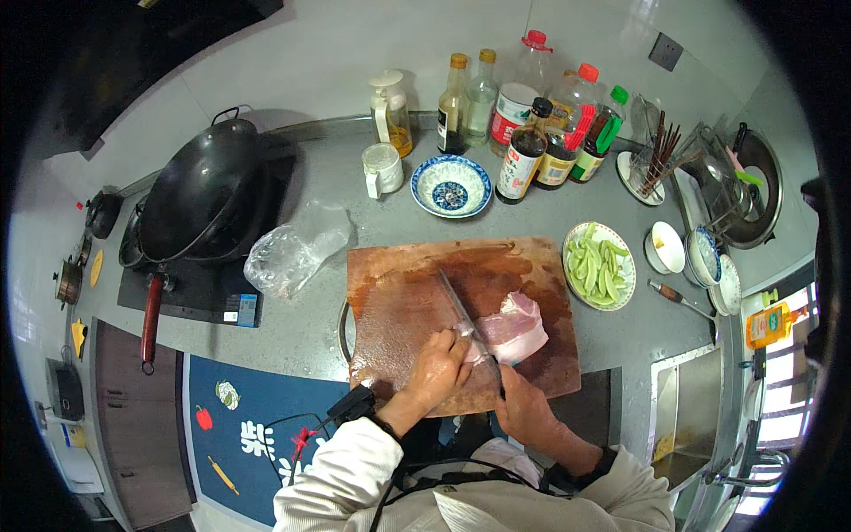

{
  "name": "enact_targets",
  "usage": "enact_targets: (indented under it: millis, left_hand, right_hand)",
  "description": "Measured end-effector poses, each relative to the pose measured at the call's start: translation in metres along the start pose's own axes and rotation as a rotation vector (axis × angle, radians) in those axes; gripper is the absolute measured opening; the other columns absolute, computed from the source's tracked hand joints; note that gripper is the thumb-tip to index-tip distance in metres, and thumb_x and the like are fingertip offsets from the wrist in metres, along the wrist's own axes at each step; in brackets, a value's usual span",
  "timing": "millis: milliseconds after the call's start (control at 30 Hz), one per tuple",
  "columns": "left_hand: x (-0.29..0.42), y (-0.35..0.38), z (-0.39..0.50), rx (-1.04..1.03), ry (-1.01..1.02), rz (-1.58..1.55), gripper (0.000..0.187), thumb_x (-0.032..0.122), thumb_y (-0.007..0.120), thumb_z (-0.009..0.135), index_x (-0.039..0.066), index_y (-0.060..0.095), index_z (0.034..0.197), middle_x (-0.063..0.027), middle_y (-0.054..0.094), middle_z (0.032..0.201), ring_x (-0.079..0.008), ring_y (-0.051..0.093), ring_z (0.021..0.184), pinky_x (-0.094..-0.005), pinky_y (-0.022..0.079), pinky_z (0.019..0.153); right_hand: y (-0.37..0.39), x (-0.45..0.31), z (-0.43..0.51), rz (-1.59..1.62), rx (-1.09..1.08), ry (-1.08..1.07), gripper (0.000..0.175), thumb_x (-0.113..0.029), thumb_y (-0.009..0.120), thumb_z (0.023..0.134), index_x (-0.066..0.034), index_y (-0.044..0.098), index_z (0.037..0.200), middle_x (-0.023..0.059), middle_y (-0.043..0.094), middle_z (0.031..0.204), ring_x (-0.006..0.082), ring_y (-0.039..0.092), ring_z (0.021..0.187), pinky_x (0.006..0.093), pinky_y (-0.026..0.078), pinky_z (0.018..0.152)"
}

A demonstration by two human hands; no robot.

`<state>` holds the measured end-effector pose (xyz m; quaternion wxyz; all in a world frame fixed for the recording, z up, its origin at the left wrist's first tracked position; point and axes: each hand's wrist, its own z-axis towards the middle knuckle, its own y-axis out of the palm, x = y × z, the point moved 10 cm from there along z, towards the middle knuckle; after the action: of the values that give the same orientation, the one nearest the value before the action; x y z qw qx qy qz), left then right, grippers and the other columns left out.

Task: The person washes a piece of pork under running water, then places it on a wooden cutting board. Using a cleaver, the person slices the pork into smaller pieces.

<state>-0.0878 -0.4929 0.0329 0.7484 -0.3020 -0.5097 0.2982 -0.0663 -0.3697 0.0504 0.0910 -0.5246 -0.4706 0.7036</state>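
A wet wooden cutting board (pixel 399 292) lies in front of me on the grey counter. My right hand (pixel 525 405) grips the handle of a kitchen knife (pixel 459 302), whose blade points away and to the left. With its fingers curled, my left hand (pixel 439 366) presses on a small piece of raw meat (pixel 476 352) just left of the blade. To the right of the knife rests a larger chunk of raw meat (pixel 515 329) with pale fat along its near side. The blade's lower edge is hidden.
Right of the board stands a plate of sliced green vegetable (pixel 598 266). A blue-and-white bowl (pixel 451 186) sits behind it, near several sauce bottles (pixel 525 159). A crumpled plastic bag (pixel 296 249) lies left, beside a wok (pixel 199 193). The sink (pixel 688 405) is at right.
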Motion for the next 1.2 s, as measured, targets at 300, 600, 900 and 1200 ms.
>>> enact_targets:
  millis: [300, 600, 900, 1200]
  left_hand:
    - [-0.001, 0.004, 0.003, -0.078, -0.001, 0.002, 0.036, 0.012, 0.071, 0.070, 0.000, 0.062, 0.103, -0.0163, 0.052, 0.091, -0.0354, 0.053, 0.089, -0.0430, 0.046, 0.075]
    - [-0.004, 0.001, 0.003, -0.050, -0.017, -0.098, 0.034, 0.007, 0.068, 0.070, 0.000, 0.063, 0.103, -0.0164, 0.054, 0.093, -0.0358, 0.053, 0.090, -0.0423, 0.045, 0.082]
    - [-0.021, -0.014, -0.005, -0.109, 0.000, -0.272, 0.032, 0.001, 0.062, 0.074, 0.003, 0.062, 0.106, -0.0150, 0.056, 0.104, -0.0348, 0.053, 0.102, -0.0420, 0.044, 0.088]
    - [0.003, -0.006, -0.004, -0.059, 0.012, -0.028, 0.037, 0.010, 0.066, 0.072, 0.002, 0.061, 0.107, -0.0173, 0.053, 0.092, -0.0362, 0.053, 0.090, -0.0435, 0.046, 0.080]
  right_hand:
    - [-0.005, 0.008, -0.014, 0.115, -0.105, 0.206, 0.044, -0.008, 0.062, 0.080, 0.0057, 0.041, 0.116, 0.0292, 0.058, 0.082, 0.0471, 0.060, 0.079, 0.0507, 0.048, 0.065]
    - [0.014, 0.018, 0.057, 0.153, 0.029, 0.102, 0.034, -0.011, 0.062, 0.080, -0.0006, 0.043, 0.105, 0.0292, 0.058, 0.075, 0.0484, 0.059, 0.077, 0.0538, 0.047, 0.063]
    - [-0.019, 0.037, 0.051, 0.399, 0.069, 0.215, 0.033, -0.010, 0.061, 0.078, 0.0015, 0.049, 0.106, 0.0243, 0.058, 0.073, 0.0368, 0.060, 0.066, 0.0414, 0.050, 0.057]
    - [0.010, 0.034, -0.007, 0.263, -0.047, 0.279, 0.040, -0.007, 0.060, 0.080, 0.0002, 0.045, 0.116, 0.0189, 0.059, 0.070, 0.0279, 0.066, 0.063, 0.0393, 0.051, 0.055]
